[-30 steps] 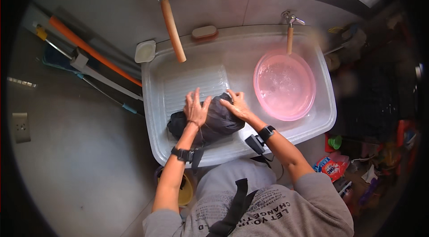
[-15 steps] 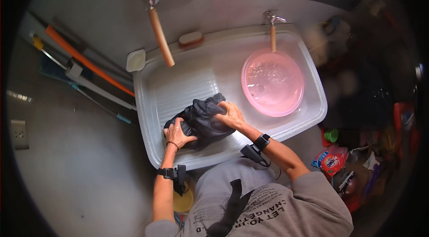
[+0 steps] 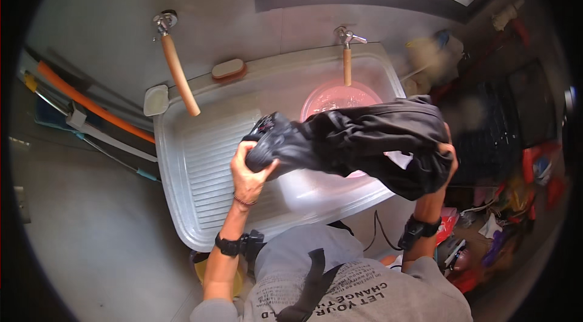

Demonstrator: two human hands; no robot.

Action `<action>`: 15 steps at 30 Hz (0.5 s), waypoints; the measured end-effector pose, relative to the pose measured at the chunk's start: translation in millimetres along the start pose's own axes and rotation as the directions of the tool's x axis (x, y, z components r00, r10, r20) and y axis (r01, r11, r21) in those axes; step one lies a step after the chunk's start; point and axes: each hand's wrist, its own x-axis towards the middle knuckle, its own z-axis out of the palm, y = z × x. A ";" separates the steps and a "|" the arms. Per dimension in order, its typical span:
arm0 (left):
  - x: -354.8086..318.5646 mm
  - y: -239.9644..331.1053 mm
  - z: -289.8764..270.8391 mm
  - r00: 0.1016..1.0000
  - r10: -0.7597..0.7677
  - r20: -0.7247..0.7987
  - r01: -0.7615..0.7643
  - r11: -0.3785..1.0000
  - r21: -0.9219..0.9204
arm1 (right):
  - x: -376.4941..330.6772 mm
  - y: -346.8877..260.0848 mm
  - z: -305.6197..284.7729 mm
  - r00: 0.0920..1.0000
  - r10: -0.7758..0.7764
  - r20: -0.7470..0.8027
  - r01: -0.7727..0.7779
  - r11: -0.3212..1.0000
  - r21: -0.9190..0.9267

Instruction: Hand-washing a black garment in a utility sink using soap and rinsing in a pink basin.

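Note:
A crumpled black garment is stretched sideways above the white sink; whether it is trousers or a top I cannot tell. My left hand grips its bunched end over the ribbed washboard side of the sink. My right hand holds the wider end, past the sink's right rim, its fingers partly hidden behind the cloth. Between the folds near that hand there is a gap. Beneath the cloth, a pink basin of water sits in the sink, mostly covered from sight.
Two wall taps with orange hoses, a left hose and a right hose, hang over the sink. A brush and a white dish rest on its back rim. Long-handled tools lean at left. Clutter, including a red packet, lies at right.
The garment has been lifted off the washboard and drawn out to the right. My right hand has swung right with one end, while my left hand keeps the other. The view has shifted.

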 end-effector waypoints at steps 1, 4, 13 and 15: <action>10.6 10.2 19.8 0.995 0.102 0.016 -0.102 0.995 0.018 | 11.7 6.3 -32.9 0.999 0.040 -0.019 -0.040 0.999 0.021; 30.8 2.9 77.7 0.987 -0.003 0.158 0.018 0.995 -0.094 | 24.2 16.4 -56.3 0.994 0.091 -0.064 -0.087 0.994 0.061; 24.7 -85.5 197.9 0.868 -0.092 0.489 -0.233 0.793 0.562 | 57.0 125.7 -71.8 0.908 0.419 -0.027 -0.414 0.881 -0.231; 23.7 -88.1 210.0 0.812 -0.203 0.548 -0.232 0.749 0.621 | 60.2 171.2 -92.0 0.969 0.169 0.179 0.026 0.652 -0.758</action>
